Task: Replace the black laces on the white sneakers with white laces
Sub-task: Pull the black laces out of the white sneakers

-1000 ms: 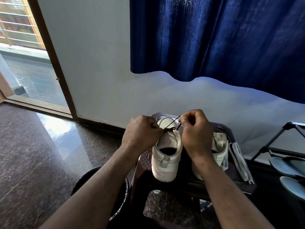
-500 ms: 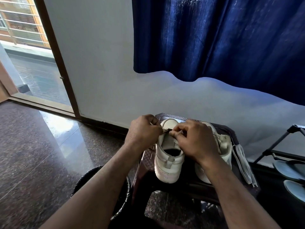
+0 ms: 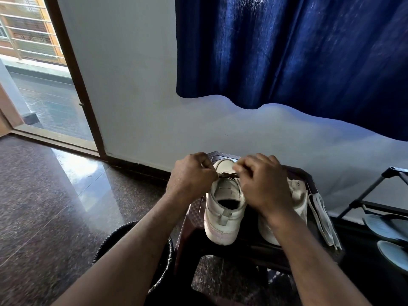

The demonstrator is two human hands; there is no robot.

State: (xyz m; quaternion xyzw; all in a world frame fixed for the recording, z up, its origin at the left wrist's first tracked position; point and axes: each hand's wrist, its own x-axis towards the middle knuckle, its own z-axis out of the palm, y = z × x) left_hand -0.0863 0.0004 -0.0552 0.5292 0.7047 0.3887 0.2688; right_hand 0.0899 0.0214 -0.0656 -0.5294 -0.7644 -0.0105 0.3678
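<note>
Two white sneakers stand heel-toward-me on a dark plastic stool (image 3: pixel 194 213). The left sneaker (image 3: pixel 223 215) has a black lace (image 3: pixel 227 175) stretched across its tongue. My left hand (image 3: pixel 189 180) pinches one end of that lace at the sneaker's left side. My right hand (image 3: pixel 262 184) pinches the other end from the right and covers much of the right sneaker (image 3: pixel 295 199). A bundle of white laces (image 3: pixel 322 219) lies on the stool's right edge.
A black bin (image 3: pixel 110 241) stands on the polished granite floor left of the stool. A shoe rack (image 3: pixel 388 208) with grey slippers is at the far right. A blue curtain (image 3: pixel 287 51) hangs over the white wall; an open doorway lies at the far left.
My right hand came down and left from a raised pull, then settled over the tongue. The black lace now runs short and flat between both hands.
</note>
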